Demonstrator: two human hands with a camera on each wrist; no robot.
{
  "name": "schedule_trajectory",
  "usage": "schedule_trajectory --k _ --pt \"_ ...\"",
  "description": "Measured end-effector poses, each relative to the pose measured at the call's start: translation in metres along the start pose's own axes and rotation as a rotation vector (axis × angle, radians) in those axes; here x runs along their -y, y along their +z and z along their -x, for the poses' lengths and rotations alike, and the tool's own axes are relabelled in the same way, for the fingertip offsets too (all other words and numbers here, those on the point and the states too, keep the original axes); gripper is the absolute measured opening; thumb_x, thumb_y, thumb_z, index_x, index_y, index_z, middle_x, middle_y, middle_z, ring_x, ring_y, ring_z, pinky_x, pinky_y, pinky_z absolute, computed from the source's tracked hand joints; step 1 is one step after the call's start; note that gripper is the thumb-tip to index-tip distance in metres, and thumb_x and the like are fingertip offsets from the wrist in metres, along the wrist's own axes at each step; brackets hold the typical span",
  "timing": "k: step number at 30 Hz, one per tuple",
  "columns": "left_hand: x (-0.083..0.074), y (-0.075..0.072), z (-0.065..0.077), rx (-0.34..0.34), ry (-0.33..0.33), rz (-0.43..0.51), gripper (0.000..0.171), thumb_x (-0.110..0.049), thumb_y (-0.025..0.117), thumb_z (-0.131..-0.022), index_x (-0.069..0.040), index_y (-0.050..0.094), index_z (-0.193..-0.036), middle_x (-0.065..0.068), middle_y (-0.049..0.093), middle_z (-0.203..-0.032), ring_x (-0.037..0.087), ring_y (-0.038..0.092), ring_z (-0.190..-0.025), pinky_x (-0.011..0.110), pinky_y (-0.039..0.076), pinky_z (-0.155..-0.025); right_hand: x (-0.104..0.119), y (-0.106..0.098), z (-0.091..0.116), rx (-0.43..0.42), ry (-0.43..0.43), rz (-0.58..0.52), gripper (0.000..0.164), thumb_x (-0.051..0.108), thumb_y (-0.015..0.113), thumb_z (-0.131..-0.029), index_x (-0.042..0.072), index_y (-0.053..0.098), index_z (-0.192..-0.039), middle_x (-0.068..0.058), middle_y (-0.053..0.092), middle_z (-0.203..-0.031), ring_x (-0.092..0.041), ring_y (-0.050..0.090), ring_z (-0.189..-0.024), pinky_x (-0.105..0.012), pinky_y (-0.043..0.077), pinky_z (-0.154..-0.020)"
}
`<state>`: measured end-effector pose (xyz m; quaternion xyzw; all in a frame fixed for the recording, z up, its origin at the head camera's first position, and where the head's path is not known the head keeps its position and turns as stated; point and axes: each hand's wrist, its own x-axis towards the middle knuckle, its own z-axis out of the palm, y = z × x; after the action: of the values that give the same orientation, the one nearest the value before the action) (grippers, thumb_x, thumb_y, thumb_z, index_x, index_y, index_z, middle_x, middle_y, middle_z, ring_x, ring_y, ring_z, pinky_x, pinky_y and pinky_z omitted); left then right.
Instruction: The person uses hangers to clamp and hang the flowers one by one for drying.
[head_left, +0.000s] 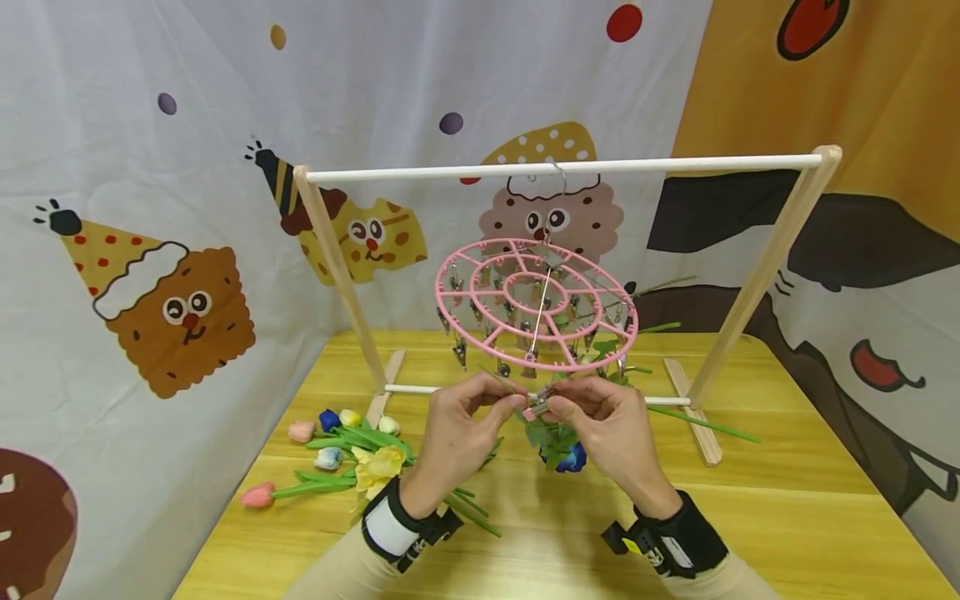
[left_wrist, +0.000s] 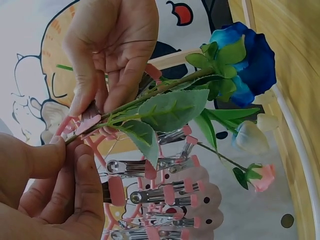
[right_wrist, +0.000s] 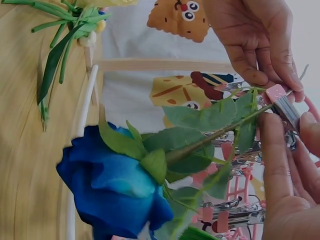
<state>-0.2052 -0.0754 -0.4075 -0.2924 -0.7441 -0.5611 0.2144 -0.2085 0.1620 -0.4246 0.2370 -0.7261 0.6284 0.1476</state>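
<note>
An artificial blue rose [right_wrist: 117, 182] hangs head down, its green stem running up between both hands in front of the pink round clip hanger [head_left: 480, 342]. My left hand [head_left: 465, 429] pinches the thin end of the stem between thumb and fingers. With its thumb and fingers, my right hand [head_left: 611, 425] grips a metal clip with pink tips [right_wrist: 282, 102], which sits across the stem. Whether the clip's tips clamp the stem I cannot tell. Leaves [left_wrist: 172, 115] spread below the clip.
The hanger hangs from a white rod [head_left: 450, 172] on a wooden stand [head_left: 341, 283], with several clips below it. Other flowers hang behind, including a pink one [left_wrist: 262, 177]. Left on the table [head_left: 787, 517] lie several tulips [head_left: 258, 495] and a yellow flower [head_left: 378, 468].
</note>
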Motion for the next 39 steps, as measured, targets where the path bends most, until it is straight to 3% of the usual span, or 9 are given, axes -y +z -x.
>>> schedule_trajectory --k 7,16,25,33,39 --pt "0.003 0.000 0.002 0.020 -0.005 -0.002 0.005 -0.011 0.083 -0.109 -0.011 0.085 -0.113 0.008 0.089 -0.114 0.021 0.087 -0.099 0.033 0.073 -0.090 -0.003 -0.002 0.001 0.032 -0.001 -0.034 0.025 -0.003 0.077 -0.110 -0.007 0.079 -0.134 -0.021 0.087 -0.120 -0.013 0.090 -0.097 -0.036 0.074 -0.090" --pt "0.005 -0.005 0.006 0.032 0.011 -0.053 0.008 -0.015 0.082 -0.111 -0.014 0.085 -0.119 0.004 0.089 -0.120 0.017 0.087 -0.104 0.032 0.073 -0.094 -0.003 -0.003 0.002 0.012 -0.007 0.004 0.027 -0.004 0.080 -0.108 -0.008 0.079 -0.134 -0.025 0.086 -0.119 -0.007 0.088 -0.103 -0.028 0.073 -0.092" --pt "0.008 -0.012 0.011 0.039 0.056 -0.157 0.014 -0.016 0.083 -0.111 -0.013 0.084 -0.124 0.003 0.089 -0.119 0.017 0.086 -0.103 0.037 0.074 -0.088 -0.004 -0.007 0.002 -0.007 -0.008 -0.021 0.030 -0.006 0.080 -0.107 -0.005 0.078 -0.137 0.003 0.088 -0.120 -0.007 0.087 -0.103 -0.027 0.073 -0.091" --pt "0.016 -0.018 0.016 0.062 0.121 -0.193 0.015 -0.012 0.084 -0.109 -0.009 0.084 -0.123 0.005 0.088 -0.118 0.016 0.084 -0.101 0.042 0.074 -0.086 -0.007 -0.015 0.002 -0.034 0.014 -0.012 0.030 -0.005 0.081 -0.106 -0.007 0.078 -0.136 0.005 0.087 -0.118 -0.008 0.087 -0.100 -0.026 0.073 -0.090" --pt "0.023 -0.024 0.023 0.075 0.110 -0.245 0.017 -0.014 0.086 -0.108 -0.015 0.084 -0.125 0.004 0.088 -0.117 0.015 0.083 -0.101 0.033 0.072 -0.090 -0.008 -0.022 0.003 -0.052 0.018 -0.005 0.031 -0.005 0.080 -0.107 -0.009 0.077 -0.137 0.004 0.087 -0.120 -0.007 0.086 -0.102 -0.025 0.072 -0.091"
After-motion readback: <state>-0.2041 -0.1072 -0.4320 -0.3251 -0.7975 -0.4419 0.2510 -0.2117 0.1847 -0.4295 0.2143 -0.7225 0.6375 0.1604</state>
